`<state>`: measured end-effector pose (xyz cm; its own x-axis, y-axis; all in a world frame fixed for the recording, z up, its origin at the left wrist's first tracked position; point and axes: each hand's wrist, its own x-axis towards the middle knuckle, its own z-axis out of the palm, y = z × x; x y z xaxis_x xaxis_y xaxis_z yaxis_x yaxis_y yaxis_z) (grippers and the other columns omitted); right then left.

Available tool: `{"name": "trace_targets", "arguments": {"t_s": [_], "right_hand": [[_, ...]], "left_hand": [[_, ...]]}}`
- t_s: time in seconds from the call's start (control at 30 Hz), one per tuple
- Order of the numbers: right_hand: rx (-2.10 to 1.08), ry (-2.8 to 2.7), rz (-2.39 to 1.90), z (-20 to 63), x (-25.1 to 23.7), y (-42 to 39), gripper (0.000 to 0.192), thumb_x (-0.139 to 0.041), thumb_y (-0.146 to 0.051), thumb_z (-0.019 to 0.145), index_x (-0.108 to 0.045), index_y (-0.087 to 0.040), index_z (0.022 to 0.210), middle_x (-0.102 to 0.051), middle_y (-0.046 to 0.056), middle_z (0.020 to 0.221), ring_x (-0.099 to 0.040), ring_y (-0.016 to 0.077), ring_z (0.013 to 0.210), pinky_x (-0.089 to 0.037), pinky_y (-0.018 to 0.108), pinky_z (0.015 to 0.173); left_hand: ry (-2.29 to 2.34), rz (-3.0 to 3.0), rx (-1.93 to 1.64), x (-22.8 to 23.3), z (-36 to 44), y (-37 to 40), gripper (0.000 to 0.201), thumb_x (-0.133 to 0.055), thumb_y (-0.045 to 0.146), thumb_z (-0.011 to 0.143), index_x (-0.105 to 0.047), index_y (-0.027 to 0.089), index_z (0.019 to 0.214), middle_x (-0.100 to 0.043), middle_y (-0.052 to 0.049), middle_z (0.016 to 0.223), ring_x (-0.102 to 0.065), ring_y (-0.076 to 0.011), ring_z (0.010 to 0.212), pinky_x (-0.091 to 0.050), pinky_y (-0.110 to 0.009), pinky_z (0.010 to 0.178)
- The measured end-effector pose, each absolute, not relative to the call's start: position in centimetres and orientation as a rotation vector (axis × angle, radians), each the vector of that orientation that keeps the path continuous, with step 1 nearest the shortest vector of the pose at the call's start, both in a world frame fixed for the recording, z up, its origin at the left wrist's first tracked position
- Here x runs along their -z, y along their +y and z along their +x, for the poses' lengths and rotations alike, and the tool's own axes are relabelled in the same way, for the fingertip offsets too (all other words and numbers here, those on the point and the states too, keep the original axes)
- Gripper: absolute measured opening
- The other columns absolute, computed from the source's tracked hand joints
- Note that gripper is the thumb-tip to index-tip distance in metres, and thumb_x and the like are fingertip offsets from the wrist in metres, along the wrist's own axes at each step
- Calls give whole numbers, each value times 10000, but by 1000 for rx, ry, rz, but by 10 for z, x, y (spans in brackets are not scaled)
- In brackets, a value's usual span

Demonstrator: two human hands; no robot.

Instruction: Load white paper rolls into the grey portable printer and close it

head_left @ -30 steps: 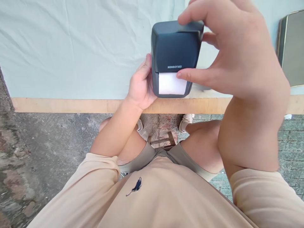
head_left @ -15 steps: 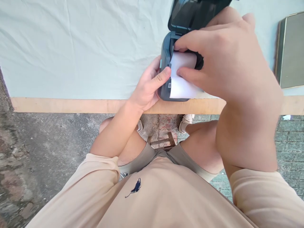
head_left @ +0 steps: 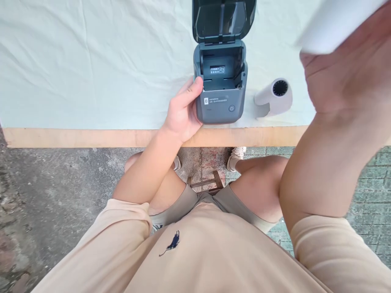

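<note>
A dark grey label printer (head_left: 220, 101) stands near the table's front edge with its lid (head_left: 224, 18) swung up and its paper bay bare. My left hand (head_left: 182, 112) grips the printer's left side, thumb on its top rim. My right hand (head_left: 348, 69) is raised close to the camera at the upper right, holding a white paper roll (head_left: 332, 22) that is blurred and partly out of view. A second white paper roll (head_left: 273, 97) lies on the cloth just right of the printer.
A pale wrinkled cloth (head_left: 91, 61) covers the table, whose wooden front edge (head_left: 76, 137) runs across the view. Below are my knees, a small wooden stool (head_left: 208, 182) and a stone floor.
The printer's lid went from closed to fully up. My right hand lifted the white roll out of the bay and rose to the upper right. A roll beside the printer came into view.
</note>
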<state>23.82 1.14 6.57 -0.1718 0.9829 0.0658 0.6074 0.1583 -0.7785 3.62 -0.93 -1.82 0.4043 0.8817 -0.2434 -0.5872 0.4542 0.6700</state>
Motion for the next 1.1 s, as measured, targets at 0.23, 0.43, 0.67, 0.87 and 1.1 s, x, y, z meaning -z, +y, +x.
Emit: {"name": "trace_targets", "arguments": {"t_s": [0.23, 0.43, 0.67, 0.87, 1.1], "right_hand": [[-863, -1132, -1324, 277, -23, 25, 242, -474, -121, 638, -498, -225, 855, -433, 26, 806, -439, 128, 650, -334, 285, 509], [-235, -1768, -1567, 278, -10, 19, 539, -510, -27, 595, -569, -169, 1112, -607, 81, 936, -530, 175, 815, -344, 296, 587], [-10, -1725, -1688, 278, -46, -7, 271, -498, -101, 672, -598, -242, 880, -634, 56, 898, -562, 197, 716, -326, 346, 607], [-311, -2116, -2208, 242, -60, -20, 248, -648, -253, 650, -507, -265, 854, -639, 25, 858, -536, 228, 696, -351, 368, 605], [-411, -1853, -1652, 231, -41, -16, 303, -579, -100, 692, -497, -251, 942, -647, 11, 877, -611, 205, 767, -400, 329, 618]], "left_hand": [[635, 577, -983, 19, 35, -9, 249, -465, 356, 917, -629, 198, 1017, -677, -25, 1119, -563, -251, 1227, -516, -403, 1036], [630, 576, -997, 21, 36, -9, 226, -484, 360, 906, -629, 213, 998, -675, -18, 1124, -547, -254, 1247, -527, -394, 1020], [635, 581, -978, 19, 35, -9, 261, -479, 370, 906, -620, 217, 1064, -652, -26, 1180, -529, -250, 1267, -502, -393, 1052], [679, 592, -1002, 19, 37, -10, 271, -438, 339, 928, -629, 187, 1046, -675, -28, 1099, -569, -239, 1221, -505, -376, 1040], [607, 599, -1027, 24, 37, -10, 265, -480, 339, 914, -630, 168, 1049, -680, -31, 1057, -606, -241, 1163, -506, -377, 1035]]}}
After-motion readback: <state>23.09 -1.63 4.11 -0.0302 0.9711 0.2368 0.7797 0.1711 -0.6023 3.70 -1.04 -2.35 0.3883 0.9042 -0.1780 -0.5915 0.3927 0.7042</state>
